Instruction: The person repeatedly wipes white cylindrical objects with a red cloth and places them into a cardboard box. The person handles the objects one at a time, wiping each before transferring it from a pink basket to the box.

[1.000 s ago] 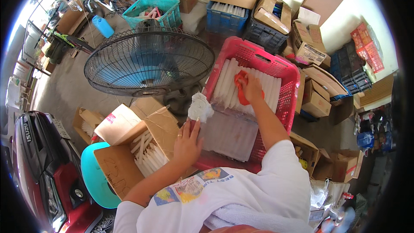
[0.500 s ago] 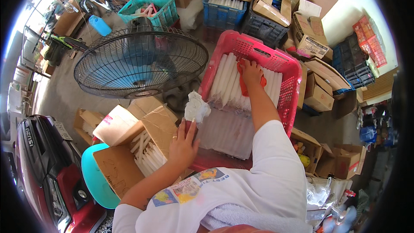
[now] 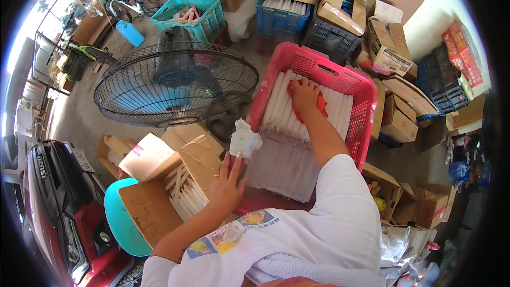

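Note:
A red-pink plastic crate (image 3: 366, 82) in front of me holds rows of long white candles (image 3: 277, 101). Over their far part, my right hand (image 3: 304, 95) presses a crumpled red cloth (image 3: 322, 104), its fingers curled on it. A flat, translucent plastic sheet (image 3: 281, 167) lies in the nearer part of the crate, over pale things seen dimly through it. My left hand (image 3: 226, 188) rests at the crate's left edge with its fingers stretched out. Its fingertips reach the bottom of a crumpled white lump (image 3: 244, 139), perhaps cloth, on the crate's rim.
A large black fan (image 3: 175, 87) stands close on the left. Below it, an open cardboard box (image 3: 146, 207) of white candles sits by a turquoise tub (image 3: 118, 218). A dark red vehicle (image 3: 79, 218) is at the lower left. Crates and cartons (image 3: 390, 48) line the back and right.
My right hand and the red cloth have slid a little to the left across the candles. The left hand stays at the crate's edge. The whole view has shifted slightly.

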The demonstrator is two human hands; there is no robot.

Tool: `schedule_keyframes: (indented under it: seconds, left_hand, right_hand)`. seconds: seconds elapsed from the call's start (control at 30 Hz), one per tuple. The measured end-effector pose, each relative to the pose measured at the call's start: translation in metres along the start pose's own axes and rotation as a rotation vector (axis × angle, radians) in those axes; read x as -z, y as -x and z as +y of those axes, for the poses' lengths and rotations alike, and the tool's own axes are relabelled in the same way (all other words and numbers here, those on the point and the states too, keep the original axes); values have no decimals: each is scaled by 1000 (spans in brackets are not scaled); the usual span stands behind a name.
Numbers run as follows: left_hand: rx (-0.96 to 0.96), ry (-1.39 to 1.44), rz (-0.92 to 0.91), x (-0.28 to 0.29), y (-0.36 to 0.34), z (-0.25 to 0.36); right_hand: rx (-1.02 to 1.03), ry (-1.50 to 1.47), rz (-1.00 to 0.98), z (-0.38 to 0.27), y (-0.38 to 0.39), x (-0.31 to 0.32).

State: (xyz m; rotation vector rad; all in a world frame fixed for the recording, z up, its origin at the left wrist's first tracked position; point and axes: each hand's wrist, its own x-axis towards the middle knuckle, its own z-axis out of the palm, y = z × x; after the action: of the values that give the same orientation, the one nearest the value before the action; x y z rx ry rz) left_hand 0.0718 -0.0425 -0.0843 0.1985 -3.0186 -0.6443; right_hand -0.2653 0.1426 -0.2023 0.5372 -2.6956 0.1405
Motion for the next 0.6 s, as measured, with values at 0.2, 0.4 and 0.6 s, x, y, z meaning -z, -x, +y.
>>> schedule_keyframes:
  seconds: [0.2, 0.4, 0.6]
  left_hand:
    - [83, -2, -90, 3, -1, 3]
    - [-163, -388, 150, 11, 7, 15]
    - [-583, -75, -177, -54, -67, 63]
  right_hand:
    - [-116, 3, -103, 1, -22, -8]
    - [-100, -525, -16, 66, -24, 67]
    - [-795, -1977, -124, 93, 89, 240]
